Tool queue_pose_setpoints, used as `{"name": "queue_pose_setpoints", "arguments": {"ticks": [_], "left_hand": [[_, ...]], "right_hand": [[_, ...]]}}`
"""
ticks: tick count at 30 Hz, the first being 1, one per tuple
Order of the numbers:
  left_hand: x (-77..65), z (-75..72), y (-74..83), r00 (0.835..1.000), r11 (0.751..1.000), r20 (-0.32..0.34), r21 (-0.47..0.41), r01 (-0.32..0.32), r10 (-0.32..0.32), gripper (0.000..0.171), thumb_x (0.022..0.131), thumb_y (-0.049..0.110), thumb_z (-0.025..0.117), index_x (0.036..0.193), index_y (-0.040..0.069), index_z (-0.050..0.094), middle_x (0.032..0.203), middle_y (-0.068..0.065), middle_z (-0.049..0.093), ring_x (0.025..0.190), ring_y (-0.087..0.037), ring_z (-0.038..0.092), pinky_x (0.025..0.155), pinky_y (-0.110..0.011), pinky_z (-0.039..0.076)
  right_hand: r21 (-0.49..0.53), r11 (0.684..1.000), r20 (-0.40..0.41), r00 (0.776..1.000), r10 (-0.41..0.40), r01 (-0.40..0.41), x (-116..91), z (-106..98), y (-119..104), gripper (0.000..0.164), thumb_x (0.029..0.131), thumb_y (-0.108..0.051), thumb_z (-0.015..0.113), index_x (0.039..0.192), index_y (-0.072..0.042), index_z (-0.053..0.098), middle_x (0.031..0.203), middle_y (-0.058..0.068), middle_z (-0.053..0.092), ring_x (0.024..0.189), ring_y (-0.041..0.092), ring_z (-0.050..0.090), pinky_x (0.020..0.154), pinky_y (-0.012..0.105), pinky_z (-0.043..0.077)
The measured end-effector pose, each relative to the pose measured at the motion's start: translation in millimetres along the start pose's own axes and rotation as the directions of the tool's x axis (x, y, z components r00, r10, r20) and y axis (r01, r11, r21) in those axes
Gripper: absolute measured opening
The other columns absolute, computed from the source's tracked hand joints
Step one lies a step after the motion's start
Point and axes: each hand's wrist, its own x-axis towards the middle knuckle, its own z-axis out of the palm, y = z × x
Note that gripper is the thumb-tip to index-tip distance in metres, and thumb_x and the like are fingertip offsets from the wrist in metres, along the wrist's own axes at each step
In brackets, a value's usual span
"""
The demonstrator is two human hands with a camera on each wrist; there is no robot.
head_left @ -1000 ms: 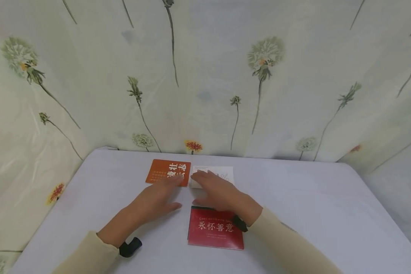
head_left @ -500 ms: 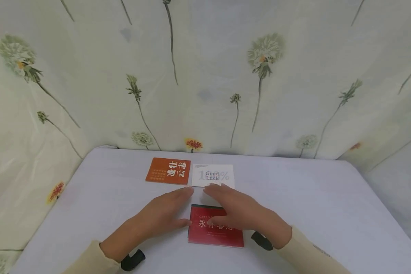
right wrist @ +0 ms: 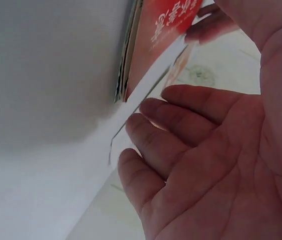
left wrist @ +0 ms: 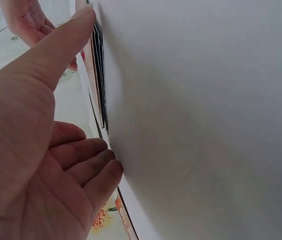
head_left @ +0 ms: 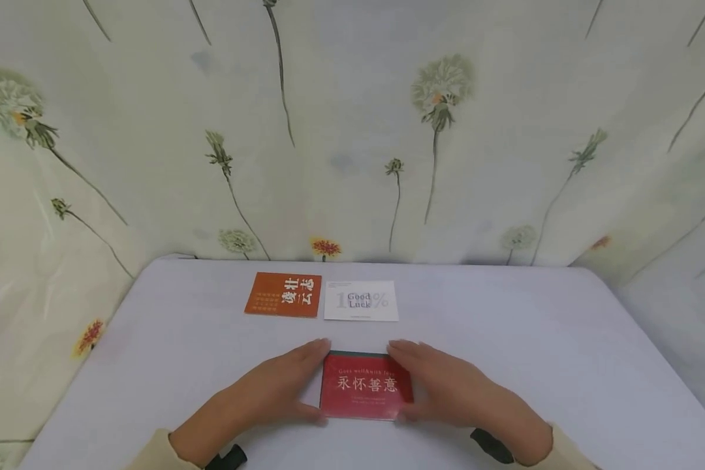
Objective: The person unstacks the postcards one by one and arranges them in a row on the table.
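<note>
Your left hand (head_left: 273,388) and right hand (head_left: 455,385) relaxed, uncurled, flanking red card stack (head_left: 365,395) on desk (head_left: 505,333). Likely light, bendy, slick (layers may slide); hold by both side edges.

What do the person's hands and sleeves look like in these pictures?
The left hand and right hand are bare, with no gloves or rings showing. The left sleeve and right sleeve are plain cream. A dark, rounded piece shows beneath each wrist.
</note>
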Motion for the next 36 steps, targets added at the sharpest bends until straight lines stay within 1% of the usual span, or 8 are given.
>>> {"name": "queue_pose_setpoints", "arguments": {"ticks": [3,7,14,18,22,26,31,36], "left_hand": [[-1.1,-0.2,1.6,1.000,1.000,-0.001,0.010,-0.004,0.004,0.110,0.068,0.064,0.076,0.154,0.017,0.025,0.156,0.003,0.029,0.141,-0.018,0.031,0.105,-0.037,0.041],[0.3,1.6,3.5,1.000,1.000,-0.007,0.025,0.004,-0.003,0.114,0.067,0.066,0.075,0.155,0.016,0.022,0.157,0.002,0.026,0.142,-0.019,0.029,0.103,-0.038,0.043],[5.9,5.7,4.0,1.000,0.999,-0.004,0.034,0.019,-0.019,0.114,0.065,0.069,0.074,0.154,0.016,0.026,0.159,0.003,0.022,0.142,-0.019,0.028,0.103,-0.038,0.043],[8.3,7.8,3.2,1.000,0.999,0.000,0.026,0.030,-0.030,0.112,0.063,0.071,0.073,0.152,0.017,0.031,0.159,0.004,0.022,0.143,-0.019,0.027,0.101,-0.040,0.045],[7.8,10.0,1.3,0.999,0.999,-0.011,0.019,0.040,-0.040,0.109,0.062,0.071,0.073,0.151,0.019,0.035,0.158,0.004,0.023,0.143,-0.019,0.026,0.101,-0.041,0.045],[7.5,11.5,0.1,0.998,0.998,-0.020,-0.004,0.061,-0.061,0.108,0.062,0.069,0.076,0.150,0.020,0.035,0.158,0.004,0.025,0.142,-0.020,0.029,0.101,-0.044,0.044],[9.2,11.7,0.9,0.996,0.995,-0.018,-0.040,0.088,-0.089,0.109,0.061,0.065,0.079,0.149,0.019,0.036,0.157,0.003,0.026,0.141,-0.021,0.031,0.100,-0.045,0.045],[9.9,11.0,3.5,0.995,0.994,-0.011,-0.047,0.095,-0.096,0.109,0.060,0.064,0.080,0.150,0.020,0.036,0.157,0.004,0.026,0.141,-0.021,0.031,0.099,-0.045,0.046]], "right_hand": [[-0.001,1.000,-0.001,1.000,0.029,-0.029,-7,0,2,0.101,0.064,-0.062,0.080,0.146,-0.018,0.042,0.147,-0.003,0.042,0.133,0.022,0.040,0.093,0.047,0.050],[-0.008,0.998,0.018,0.998,0.061,-0.061,-13,3,4,0.101,0.065,-0.062,0.080,0.147,-0.016,0.041,0.149,-0.002,0.040,0.134,0.024,0.040,0.095,0.047,0.049],[-0.013,0.995,0.023,0.995,0.101,-0.101,-11,8,8,0.106,0.063,-0.062,0.081,0.148,-0.016,0.039,0.151,0.000,0.037,0.135,0.022,0.039,0.089,0.045,0.053],[-0.007,0.995,0.012,0.995,0.100,-0.100,-10,11,11,0.105,0.063,-0.065,0.079,0.147,-0.016,0.040,0.151,-0.001,0.036,0.134,0.021,0.040,0.089,0.044,0.053],[-0.004,0.996,-0.008,0.996,0.084,-0.084,-10,13,12,0.103,0.063,-0.067,0.077,0.147,-0.017,0.042,0.152,-0.001,0.036,0.134,0.021,0.040,0.087,0.043,0.054],[-0.009,0.997,-0.015,0.997,0.080,-0.080,-8,15,12,0.103,0.063,-0.067,0.076,0.147,-0.018,0.042,0.152,-0.001,0.036,0.134,0.021,0.040,0.088,0.044,0.053],[0.024,0.994,-0.013,0.995,0.104,-0.103,-8,16,11,0.103,0.062,-0.064,0.079,0.147,-0.019,0.041,0.151,-0.002,0.037,0.135,0.022,0.040,0.089,0.047,0.053],[0.044,0.994,-0.022,0.994,0.105,-0.104,-9,17,12,0.103,0.062,-0.063,0.080,0.148,-0.020,0.041,0.150,-0.002,0.038,0.135,0.022,0.039,0.090,0.048,0.052]]}}
